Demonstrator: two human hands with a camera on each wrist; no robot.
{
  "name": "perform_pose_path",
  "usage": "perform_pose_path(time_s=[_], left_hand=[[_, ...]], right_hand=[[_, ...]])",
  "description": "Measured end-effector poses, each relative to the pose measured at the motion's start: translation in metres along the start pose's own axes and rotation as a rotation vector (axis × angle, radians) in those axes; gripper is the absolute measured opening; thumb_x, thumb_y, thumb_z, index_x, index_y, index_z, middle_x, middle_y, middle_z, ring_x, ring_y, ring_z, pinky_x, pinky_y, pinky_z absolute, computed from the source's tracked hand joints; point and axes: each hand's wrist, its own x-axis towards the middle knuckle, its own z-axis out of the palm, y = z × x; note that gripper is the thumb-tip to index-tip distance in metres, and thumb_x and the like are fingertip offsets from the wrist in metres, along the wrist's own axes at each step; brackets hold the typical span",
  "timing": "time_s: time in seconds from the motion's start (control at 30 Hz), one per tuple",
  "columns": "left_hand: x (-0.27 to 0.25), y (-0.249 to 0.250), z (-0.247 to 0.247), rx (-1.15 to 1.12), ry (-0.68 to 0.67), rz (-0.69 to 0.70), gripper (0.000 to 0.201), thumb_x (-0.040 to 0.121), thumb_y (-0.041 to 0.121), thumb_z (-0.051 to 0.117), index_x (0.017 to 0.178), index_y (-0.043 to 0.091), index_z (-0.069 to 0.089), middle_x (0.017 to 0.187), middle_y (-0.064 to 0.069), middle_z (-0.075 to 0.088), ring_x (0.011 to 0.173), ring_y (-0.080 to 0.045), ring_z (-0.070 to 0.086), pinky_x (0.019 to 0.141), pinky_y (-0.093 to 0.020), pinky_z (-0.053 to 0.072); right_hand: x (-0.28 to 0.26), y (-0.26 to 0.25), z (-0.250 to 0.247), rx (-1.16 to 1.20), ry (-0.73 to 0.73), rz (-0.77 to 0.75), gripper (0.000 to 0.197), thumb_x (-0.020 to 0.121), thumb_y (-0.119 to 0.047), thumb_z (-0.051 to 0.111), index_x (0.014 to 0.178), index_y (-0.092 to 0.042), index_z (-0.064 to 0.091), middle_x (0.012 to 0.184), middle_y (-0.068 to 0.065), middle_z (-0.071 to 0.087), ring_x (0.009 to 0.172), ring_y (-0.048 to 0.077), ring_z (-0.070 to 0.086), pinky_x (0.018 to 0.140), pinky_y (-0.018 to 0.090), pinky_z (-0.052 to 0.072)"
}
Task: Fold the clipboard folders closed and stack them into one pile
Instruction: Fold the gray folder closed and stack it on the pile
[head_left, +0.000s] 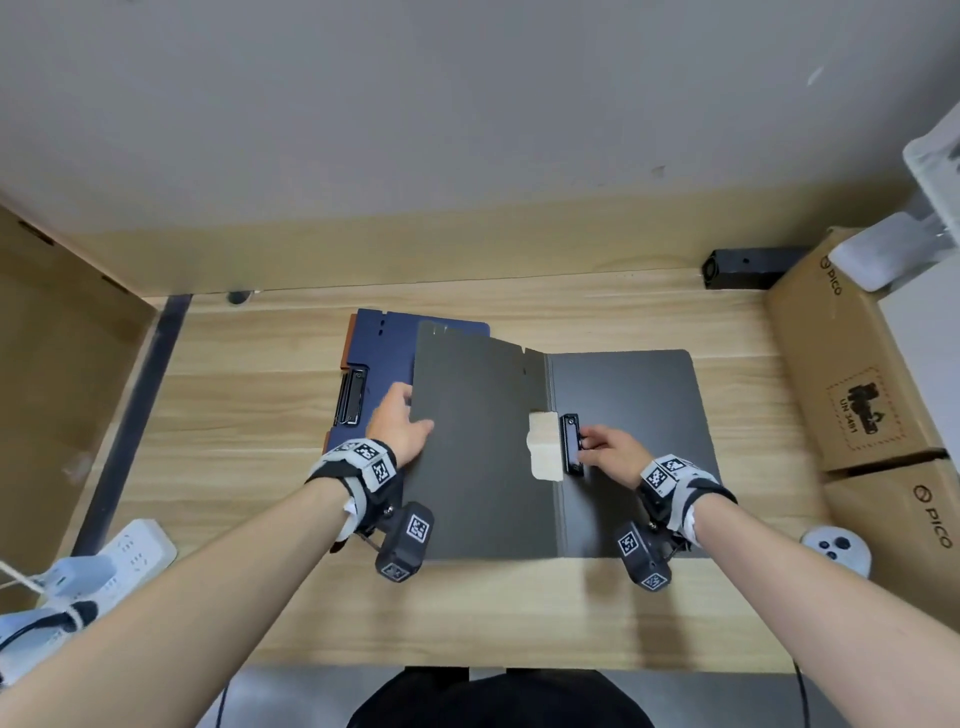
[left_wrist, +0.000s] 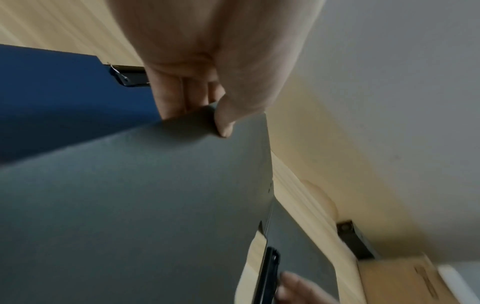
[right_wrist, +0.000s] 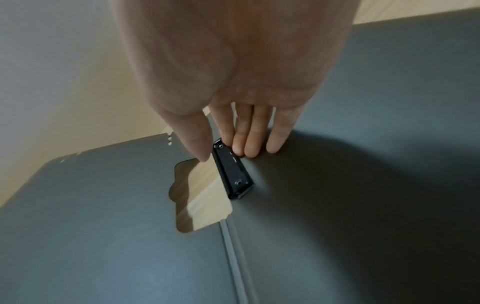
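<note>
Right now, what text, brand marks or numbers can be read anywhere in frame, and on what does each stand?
"PICO": on the upper box, near its top.
"UN 3481": on the same box, inside a dashed label.
"PICO": on the lower box.
Square black-and-white coded markers on the wrist bands: patterns, not text.
The grey folder, blue folder and power strip: no readable text.

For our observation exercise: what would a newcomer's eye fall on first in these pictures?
The large dark grey clipboard folder lying open mid-desk. The left hand pinches its raised left cover edge, while the right hand rests at the black metal clip. Behind left lies a closed navy blue folder.
</note>
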Motion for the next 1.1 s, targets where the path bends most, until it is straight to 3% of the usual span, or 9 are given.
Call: perform_pose_path(time_s=[0.13,0.23,0.4,0.6,0.73,0.87,0.97,1.07,1.1], left_hand=[[-0.006,0.020,-0.016,0.094,-0.158,-0.060,0.048,0.078,0.007,0.068,0.112,0.026,0.040,0.107,-0.009,0.064,0.095,-0.035,0.067,0.070,-0.056,0.059],[-0.009,0.016,-0.018,0.100,-0.215,-0.053,0.059,0.078,0.003,0.068,0.120,0.032,0.037,0.103,-0.011,0.066,0.090,-0.037,0.069,0.059,-0.055,0.059],[0.001,0.021,-0.023,0.146,0.100,0.039,0.044,0.079,0.010,0.067,0.109,0.033,0.045,0.089,0.001,0.074,0.085,-0.025,0.069,0.080,-0.042,0.056],[0.011,0.039,-0.039,0.175,0.245,0.106,0.038,0.078,0.007,0.061,0.104,0.031,0.044,0.093,-0.004,0.069,0.086,-0.032,0.065,0.074,-0.036,0.051],[0.006,0.067,-0.037,0.154,0.163,0.181,0.036,0.083,0.010,0.061,0.108,0.029,0.044,0.097,-0.001,0.065,0.093,-0.029,0.063,0.078,-0.038,0.051],[-0.027,0.100,-0.013,0.161,-0.057,0.366,0.058,0.092,0.011,0.053,0.139,0.033,0.028,0.119,0.000,0.061,0.110,-0.025,0.059,0.091,-0.044,0.053],[-0.061,0.121,0.018,0.111,-0.218,0.482,0.072,0.093,0.017,0.052,0.147,0.044,0.012,0.124,0.003,0.061,0.104,-0.018,0.060,0.092,-0.038,0.052],[-0.073,0.138,0.051,0.108,-0.280,0.502,0.068,0.092,0.037,0.048,0.148,0.049,0.011,0.112,0.007,0.062,0.072,-0.019,0.062,0.069,-0.038,0.058],[-0.074,0.142,0.062,0.120,-0.293,0.501,0.066,0.092,0.037,0.046,0.148,0.047,0.013,0.118,0.009,0.059,0.070,-0.016,0.060,0.068,-0.036,0.057]], right_hand=[[-0.002,-0.004,-0.002,-0.074,-0.090,-0.080,0.058,0.091,-0.011,0.061,0.144,-0.010,0.039,0.138,0.010,0.050,0.125,0.024,0.050,0.106,0.031,0.037],[-0.002,-0.005,-0.005,-0.023,-0.120,-0.089,0.063,0.092,-0.012,0.059,0.149,-0.014,0.033,0.150,0.008,0.042,0.136,0.021,0.041,0.111,0.031,0.030],[0.003,-0.018,0.002,-0.132,-0.136,-0.127,0.070,0.092,-0.020,0.060,0.153,-0.020,0.026,0.156,0.003,0.032,0.144,0.021,0.031,0.115,0.029,0.020],[-0.004,-0.004,-0.016,-0.381,0.009,-0.064,0.068,0.094,-0.026,0.055,0.153,-0.013,0.022,0.162,0.008,0.016,0.148,0.023,0.020,0.119,0.032,0.015],[-0.012,0.017,-0.038,-0.428,0.113,0.002,0.065,0.091,-0.023,0.058,0.147,-0.005,0.032,0.159,0.014,0.021,0.142,0.032,0.031,0.115,0.035,0.026],[-0.018,0.030,-0.049,-0.298,0.135,0.000,0.057,0.092,-0.021,0.058,0.145,-0.010,0.040,0.157,0.012,0.029,0.142,0.027,0.034,0.115,0.031,0.024],[-0.018,0.038,-0.059,0.031,0.186,0.013,0.045,0.092,-0.017,0.061,0.135,-0.005,0.053,0.140,0.012,0.055,0.127,0.024,0.053,0.107,0.029,0.036],[-0.028,0.032,-0.070,0.309,0.167,0.059,0.029,0.098,-0.024,0.052,0.119,-0.006,0.061,0.121,0.014,0.067,0.082,0.017,0.064,0.070,0.025,0.045],[-0.033,0.027,-0.075,0.384,0.160,0.058,0.030,0.100,-0.029,0.046,0.116,-0.008,0.061,0.118,0.014,0.068,0.078,0.018,0.063,0.070,0.027,0.043]])
